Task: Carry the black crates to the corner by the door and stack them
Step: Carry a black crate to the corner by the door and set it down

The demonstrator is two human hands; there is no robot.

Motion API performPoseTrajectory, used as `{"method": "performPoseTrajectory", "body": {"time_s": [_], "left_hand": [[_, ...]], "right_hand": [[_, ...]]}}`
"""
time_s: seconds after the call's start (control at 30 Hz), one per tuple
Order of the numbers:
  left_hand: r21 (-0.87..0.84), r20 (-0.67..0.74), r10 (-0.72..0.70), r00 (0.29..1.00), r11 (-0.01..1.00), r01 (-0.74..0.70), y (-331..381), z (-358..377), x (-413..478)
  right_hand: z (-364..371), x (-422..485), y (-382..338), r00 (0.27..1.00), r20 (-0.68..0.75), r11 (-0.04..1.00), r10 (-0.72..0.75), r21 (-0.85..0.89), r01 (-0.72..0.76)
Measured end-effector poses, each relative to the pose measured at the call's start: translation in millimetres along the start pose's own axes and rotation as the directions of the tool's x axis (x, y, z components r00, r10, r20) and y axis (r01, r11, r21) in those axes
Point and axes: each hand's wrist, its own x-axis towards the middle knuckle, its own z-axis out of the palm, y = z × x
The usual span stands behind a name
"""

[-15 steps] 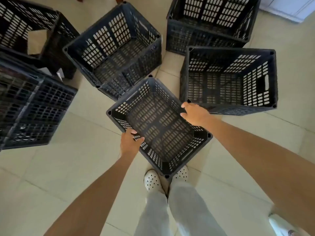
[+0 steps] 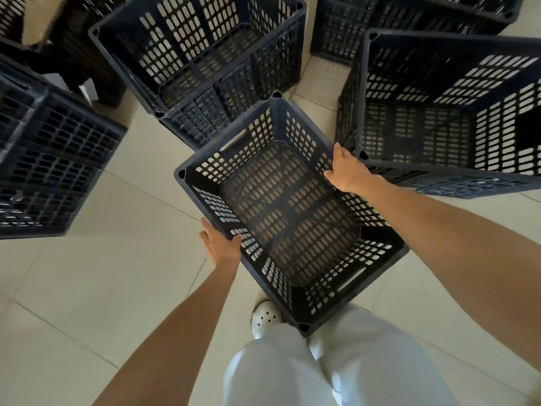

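Fingers (image 2: 234, 238) of left hand (image 2: 221, 247) curled over near-left rim of black crate (image 2: 292, 227), thumb lying along outer wall; fingers (image 2: 330, 174) of right hand (image 2: 349, 172) hooked over opposite rim, pressed together, tips hidden inside. Both bare forearms stretched forward and down from bottom of frame. Crate gripped at two long sides, turned diagonally, empty, perforated floor and slotted handles plainly visible, one corner overlapping white perforated clog (image 2: 265, 319) and pale trousers (image 2: 336, 367). Whether lifted clear of pale tiled floor (image 2: 102, 288) or resting on it: cannot tell. Ringed by more black crates: one open and empty just beyond far corner (image 2: 205, 54), another tilted at right (image 2: 453, 112) just beside right hand, a third partly cut off at top right (image 2: 409, 16), an upturned one at left (image 2: 49, 171) showing ribbed underside. Dark, blurred shapes at top left, unidentifiable.
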Motion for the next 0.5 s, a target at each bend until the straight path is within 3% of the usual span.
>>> {"method": "performPoseTrajectory", "body": {"time_s": [0.2,0.5], "left_hand": [[0.065,0.072,-0.02,0.997,0.998,0.015,5,-2,7],[0.131,0.105,0.163,0.981,0.976,-0.176,62,-70,-38]], "right_hand": [[-9,16,-2,0.994,-0.045,0.992,0.102,0.085,-0.098],[-69,-56,-4,0.973,-0.01,0.964,0.232,0.135,-0.229]]}}
